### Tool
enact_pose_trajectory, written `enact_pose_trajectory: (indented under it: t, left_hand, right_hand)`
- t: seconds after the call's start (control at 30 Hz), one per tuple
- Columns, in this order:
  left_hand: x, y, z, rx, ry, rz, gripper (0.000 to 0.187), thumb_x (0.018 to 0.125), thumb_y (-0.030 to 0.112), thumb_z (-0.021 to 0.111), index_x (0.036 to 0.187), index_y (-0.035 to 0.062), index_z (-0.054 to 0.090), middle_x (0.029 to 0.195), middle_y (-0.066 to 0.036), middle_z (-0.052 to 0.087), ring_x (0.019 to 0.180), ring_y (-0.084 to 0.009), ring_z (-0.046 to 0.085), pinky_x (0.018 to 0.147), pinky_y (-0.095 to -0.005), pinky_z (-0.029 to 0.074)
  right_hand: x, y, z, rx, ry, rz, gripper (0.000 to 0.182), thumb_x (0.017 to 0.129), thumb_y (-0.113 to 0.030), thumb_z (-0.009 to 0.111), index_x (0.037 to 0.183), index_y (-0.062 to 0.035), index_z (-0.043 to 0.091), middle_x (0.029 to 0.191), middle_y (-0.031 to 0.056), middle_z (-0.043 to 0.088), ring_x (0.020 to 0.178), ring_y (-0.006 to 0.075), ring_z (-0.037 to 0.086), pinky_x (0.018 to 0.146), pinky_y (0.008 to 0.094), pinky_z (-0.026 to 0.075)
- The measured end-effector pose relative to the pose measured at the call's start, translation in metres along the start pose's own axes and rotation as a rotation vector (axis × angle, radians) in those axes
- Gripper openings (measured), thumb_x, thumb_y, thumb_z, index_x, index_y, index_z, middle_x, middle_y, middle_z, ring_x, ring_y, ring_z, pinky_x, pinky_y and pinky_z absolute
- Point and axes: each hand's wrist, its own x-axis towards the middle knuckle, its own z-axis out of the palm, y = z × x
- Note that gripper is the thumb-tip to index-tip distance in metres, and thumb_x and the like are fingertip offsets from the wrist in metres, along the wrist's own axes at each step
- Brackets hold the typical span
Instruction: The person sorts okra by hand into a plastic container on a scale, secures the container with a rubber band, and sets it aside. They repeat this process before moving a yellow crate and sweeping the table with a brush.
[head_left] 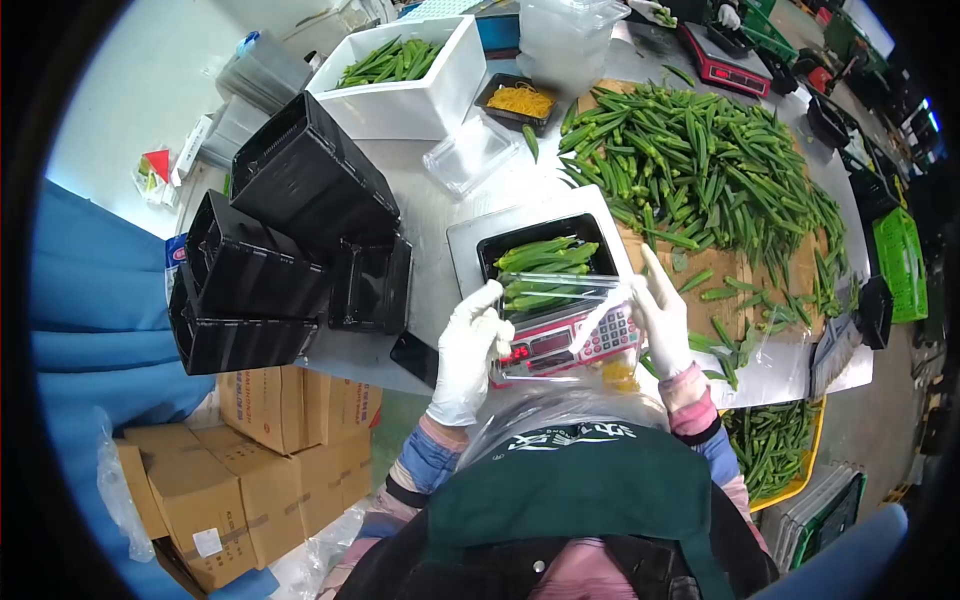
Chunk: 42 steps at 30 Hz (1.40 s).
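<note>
My left hand, in a white glove, is closed on the left side of a clear plastic film. The gloved right hand holds the film's right side, with its index finger stretched out and the thumb at the plastic. Between the hands, the film spans the near part of a black tray with several green okra pods in it. That tray rests on a digital scale; a red number shows on its panel, partly covered by plastic.
Loose okra lies heaped on a brown board at the right. Stacked black trays stand left, beside a dark phone-like slab. A white foam box and yellow ties are behind. Cardboard boxes sit below the table.
</note>
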Motion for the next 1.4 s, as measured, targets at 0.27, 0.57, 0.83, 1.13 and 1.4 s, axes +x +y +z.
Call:
enact_pose_trajectory:
  t: [0.27, 0.57, 0.83, 1.13, 1.4]
  left_hand:
    - [0.046, 0.003, 0.033, 0.668, 0.149, 0.445, 0.053, 0.109, 0.017, 0.043, 0.156, -0.0003, 0.026, 0.158, -0.018, 0.036, 0.145, -0.0227, 0.036, 0.118, -0.0334, 0.027]
    - [0.091, -0.03, 0.01, 0.846, 0.223, 0.352, 0.057, 0.103, 0.008, 0.042, 0.158, 0.003, 0.025, 0.16, -0.016, 0.034, 0.147, -0.0221, 0.032, 0.119, -0.0299, 0.023]
    - [0.087, -0.03, 0.011, 1.062, 0.188, 0.407, 0.057, 0.1, 0.005, 0.042, 0.154, -0.0044, 0.026, 0.16, -0.026, 0.025, 0.149, -0.036, 0.027, 0.122, -0.0381, 0.023]
    - [0.088, -0.04, 0.007, 0.94, 0.176, 0.486, 0.057, 0.102, 0.008, 0.04, 0.155, -0.0047, 0.023, 0.159, -0.027, 0.029, 0.148, -0.0379, 0.029, 0.122, -0.0401, 0.021]
    - [0.088, -0.035, 0.0, 0.818, 0.153, 0.415, 0.056, 0.103, 0.011, 0.045, 0.153, -0.0066, 0.027, 0.157, -0.025, 0.033, 0.147, -0.034, 0.031, 0.121, -0.0378, 0.023]
  right_hand:
    - [0.083, 0.025, 0.025, -0.347, -0.023, -0.215, 0.046, 0.101, -0.019, 0.055, 0.142, 0.001, 0.05, 0.139, 0.0209, 0.058, 0.129, 0.0261, 0.055, 0.109, 0.0355, 0.041]
    - [0.156, 0.085, 0.031, -0.548, -0.095, -0.518, 0.025, 0.097, -0.015, 0.058, 0.117, -0.0022, 0.063, 0.13, 0.0219, 0.056, 0.128, 0.0373, 0.05, 0.111, 0.0397, 0.037]
    - [0.15, 0.076, 0.025, -0.521, -0.119, -0.265, 0.035, 0.103, -0.028, 0.051, 0.118, -0.0017, 0.069, 0.112, 0.0215, 0.071, 0.107, 0.031, 0.067, 0.094, 0.0364, 0.049]
    - [0.152, 0.09, 0.027, -0.448, -0.082, -0.368, 0.023, 0.102, -0.014, 0.054, 0.112, 0.0005, 0.069, 0.104, 0.0178, 0.072, 0.101, 0.0256, 0.068, 0.091, 0.0352, 0.049]
    - [0.167, 0.1, 0.016, -0.354, -0.199, -0.248, 0.029, 0.102, -0.016, 0.053, 0.119, 0.0028, 0.066, 0.115, 0.0179, 0.07, 0.109, 0.0263, 0.066, 0.097, 0.0335, 0.048]
